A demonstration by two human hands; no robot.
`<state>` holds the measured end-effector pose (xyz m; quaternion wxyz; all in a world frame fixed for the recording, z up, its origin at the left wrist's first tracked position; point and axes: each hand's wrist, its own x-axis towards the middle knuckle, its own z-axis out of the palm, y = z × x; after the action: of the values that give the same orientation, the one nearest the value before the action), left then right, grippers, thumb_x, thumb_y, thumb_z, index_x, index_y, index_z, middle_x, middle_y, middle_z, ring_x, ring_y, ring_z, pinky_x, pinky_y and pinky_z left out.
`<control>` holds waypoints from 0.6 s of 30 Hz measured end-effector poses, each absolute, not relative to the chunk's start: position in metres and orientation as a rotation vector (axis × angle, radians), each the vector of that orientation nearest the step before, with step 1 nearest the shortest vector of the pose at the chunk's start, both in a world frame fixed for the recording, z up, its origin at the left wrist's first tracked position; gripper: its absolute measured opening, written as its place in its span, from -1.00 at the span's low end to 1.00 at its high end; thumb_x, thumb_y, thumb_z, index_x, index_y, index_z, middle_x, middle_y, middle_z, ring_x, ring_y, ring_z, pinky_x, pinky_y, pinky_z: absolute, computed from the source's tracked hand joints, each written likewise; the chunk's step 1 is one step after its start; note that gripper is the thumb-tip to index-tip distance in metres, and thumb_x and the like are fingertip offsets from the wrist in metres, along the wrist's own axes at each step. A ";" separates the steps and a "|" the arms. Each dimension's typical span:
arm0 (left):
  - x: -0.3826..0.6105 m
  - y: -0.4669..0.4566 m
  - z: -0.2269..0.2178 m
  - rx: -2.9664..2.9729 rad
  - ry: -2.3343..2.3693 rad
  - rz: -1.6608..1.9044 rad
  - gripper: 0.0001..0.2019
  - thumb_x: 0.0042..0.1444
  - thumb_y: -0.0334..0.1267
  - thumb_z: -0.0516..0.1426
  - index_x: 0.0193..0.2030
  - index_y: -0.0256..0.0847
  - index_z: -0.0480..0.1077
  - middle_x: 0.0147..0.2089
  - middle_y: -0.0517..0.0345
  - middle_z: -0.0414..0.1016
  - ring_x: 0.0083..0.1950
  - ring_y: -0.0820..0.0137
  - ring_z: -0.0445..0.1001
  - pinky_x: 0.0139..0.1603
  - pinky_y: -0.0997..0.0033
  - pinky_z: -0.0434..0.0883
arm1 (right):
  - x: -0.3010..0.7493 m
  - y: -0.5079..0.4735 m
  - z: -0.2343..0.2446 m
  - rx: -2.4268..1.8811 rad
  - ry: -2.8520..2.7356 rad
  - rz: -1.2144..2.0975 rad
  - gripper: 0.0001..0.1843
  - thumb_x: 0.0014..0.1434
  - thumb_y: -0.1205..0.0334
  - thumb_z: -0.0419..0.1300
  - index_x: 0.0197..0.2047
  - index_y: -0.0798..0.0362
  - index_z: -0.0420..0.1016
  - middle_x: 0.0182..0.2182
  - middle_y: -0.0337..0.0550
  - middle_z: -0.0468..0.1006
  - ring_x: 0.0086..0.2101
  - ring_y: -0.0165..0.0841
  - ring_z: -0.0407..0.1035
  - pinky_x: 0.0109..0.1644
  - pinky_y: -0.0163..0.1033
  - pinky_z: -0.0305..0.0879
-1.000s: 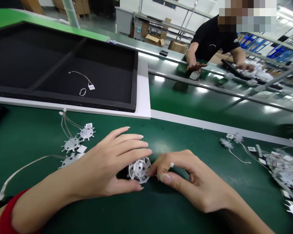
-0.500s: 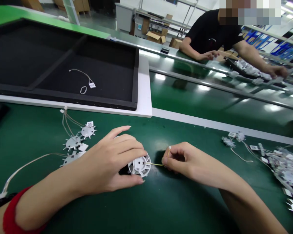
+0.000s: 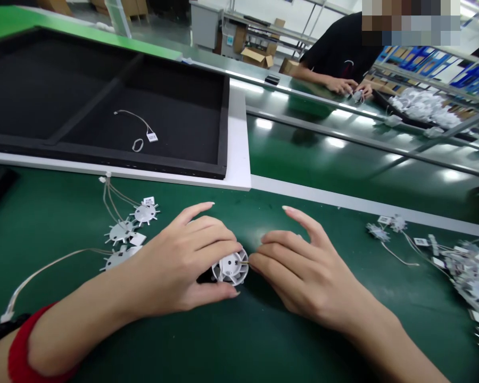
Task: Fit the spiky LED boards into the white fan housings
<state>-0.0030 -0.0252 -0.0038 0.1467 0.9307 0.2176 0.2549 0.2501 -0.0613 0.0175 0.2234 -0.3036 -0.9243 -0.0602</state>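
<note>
My left hand (image 3: 195, 260) curls over a round white plastic part (image 3: 232, 268) with spokes and a ring rim, gripping it against the green table. A thin yellowish wire (image 3: 242, 263) comes out of this part on its right side. The fingertips of my right hand (image 3: 299, 266) are pinched on that wire close to the rim, index finger raised; the rest of the wire is hidden behind the fingers. Left of my left hand lie several flat, spiked white discs (image 3: 122, 232) with wires and small white tags.
A black divided tray (image 3: 175, 122) holds a tagged wire (image 3: 152, 137) and a small loop at the back left. At right lies a heap of spiked discs (image 3: 469, 274). Across the bench a co-worker (image 3: 335, 58) handles a small part beside a tray of white pieces (image 3: 423, 109).
My right hand has moved left along the wire to the round part and turned, its back now facing up. My left hand keeps its hold. The co-worker's hands have come together on a part.
</note>
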 end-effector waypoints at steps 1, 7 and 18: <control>-0.003 -0.025 -0.004 2.682 0.627 0.734 -0.73 0.45 -0.10 0.22 0.11 -0.25 0.45 0.03 0.13 0.63 0.08 0.27 0.57 0.58 0.16 -0.05 | 0.250 -0.061 0.016 -0.861 -2.541 -0.106 -0.76 0.41 0.53 0.14 -0.20 0.12 0.61 -0.40 -0.22 0.66 -0.29 -0.33 0.53 0.48 0.02 0.06; -0.002 -0.025 -0.004 2.690 0.633 0.741 -0.72 0.46 -0.10 0.21 0.13 -0.24 0.42 0.04 0.15 0.62 0.07 0.27 0.57 0.58 0.15 -0.04 | 0.242 -0.060 0.019 -1.409 -2.204 0.801 -0.70 0.42 0.27 0.09 -0.37 0.00 0.47 -0.49 -0.30 0.55 -0.45 -0.37 0.37 -0.21 -0.17 0.33; -0.013 -0.018 0.001 2.632 0.696 0.571 -0.46 0.41 0.07 0.24 0.38 -0.08 0.24 0.30 0.09 0.52 0.36 0.17 0.46 0.60 0.04 0.06 | 0.233 -0.062 0.025 -1.747 -2.122 1.050 -0.66 0.42 0.17 0.04 -0.43 -0.04 0.36 -0.57 -0.31 0.41 -0.53 -0.36 0.21 -0.39 -0.19 0.06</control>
<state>-0.0129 -0.0183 0.0014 0.1792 0.9308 0.2463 0.2020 0.2332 -0.0618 0.0249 0.0994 -0.5909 -0.7176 0.3551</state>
